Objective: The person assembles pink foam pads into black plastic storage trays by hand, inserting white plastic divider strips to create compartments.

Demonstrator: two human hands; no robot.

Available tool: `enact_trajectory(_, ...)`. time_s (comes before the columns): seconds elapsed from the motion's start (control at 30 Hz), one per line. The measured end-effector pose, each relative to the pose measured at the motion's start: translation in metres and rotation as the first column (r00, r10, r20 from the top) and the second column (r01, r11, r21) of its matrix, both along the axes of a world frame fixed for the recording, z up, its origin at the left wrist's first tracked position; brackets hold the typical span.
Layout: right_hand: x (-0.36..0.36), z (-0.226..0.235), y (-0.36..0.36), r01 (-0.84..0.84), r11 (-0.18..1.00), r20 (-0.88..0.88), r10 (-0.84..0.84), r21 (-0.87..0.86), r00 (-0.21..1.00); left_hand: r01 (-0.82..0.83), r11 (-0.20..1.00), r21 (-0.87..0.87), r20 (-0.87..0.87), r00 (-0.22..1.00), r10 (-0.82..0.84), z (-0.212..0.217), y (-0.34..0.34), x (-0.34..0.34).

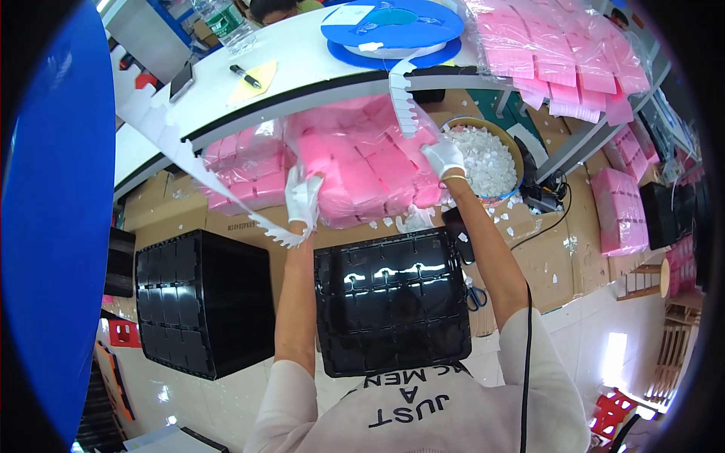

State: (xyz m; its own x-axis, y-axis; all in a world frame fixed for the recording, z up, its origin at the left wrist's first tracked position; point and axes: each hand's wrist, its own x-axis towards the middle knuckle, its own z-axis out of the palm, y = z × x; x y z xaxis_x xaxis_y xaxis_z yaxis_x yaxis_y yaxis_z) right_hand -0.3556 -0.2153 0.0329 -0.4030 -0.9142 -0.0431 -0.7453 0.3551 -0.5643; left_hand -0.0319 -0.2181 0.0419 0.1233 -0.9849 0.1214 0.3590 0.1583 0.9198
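Observation:
A large clear plastic bag of pink blocks (362,162) lies under the front edge of the white table. My left hand (302,198), in a white glove, grips the bag's near left side, its fingertips partly hidden against the plastic. At the bag's right side, my right hand (443,157), gloved too, has its fingers closed on the plastic. A stack of black plastic trays (393,302) stands in front of my body, below the bag. White toothed strip (219,189) hangs down past my left wrist, and a shorter strip end (402,98) dangles above the bag.
A blue reel (393,26), a pen (245,76) and a bottle (226,26) stand on the white table (302,60). A round tub (517,155) of white scraps is by my right hand. More black trays (204,302) sit left; scissors (476,298) lie right.

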Motion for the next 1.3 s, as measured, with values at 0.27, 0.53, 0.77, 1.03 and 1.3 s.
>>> enact_trajectory(0.27, -0.007, -0.045, 0.085, 0.030, 0.998, 0.138, -0.037, 0.050, 0.990, 0.009, 0.991, -0.135, 0.955, 0.269, 0.128, -0.084, -0.065, 0.067)
enact_trajectory(0.53, 0.001, -0.016, 0.133, 0.138, 0.973, 0.112, -0.119, -0.187, 0.987, -0.059, 0.962, 0.265, 0.383, 0.922, -0.049, -0.025, 0.025, 0.056)
enact_trajectory(0.77, -0.004, -0.017, 0.102, 0.052, 0.942, -0.055, -0.074, -0.333, 0.996, -0.238, 0.894, 0.378, 0.912, 0.262, -0.316, -0.050, 0.135, 0.233)
enact_trajectory(1.03, -0.019, -0.038, 0.100, 0.084, 0.996, 0.729, -0.038, -0.027, 0.683, -0.506, 0.719, 0.477, 0.760, 0.648, -0.048, 0.072, 0.294, 0.226)
enact_trajectory(1.3, -0.003, -0.050, 0.117, 0.170, 0.952, 0.944, -0.204, 0.253, -0.260, 0.329, 0.885, 0.329, 0.592, 0.659, -0.464, 0.102, 0.256, 0.019)
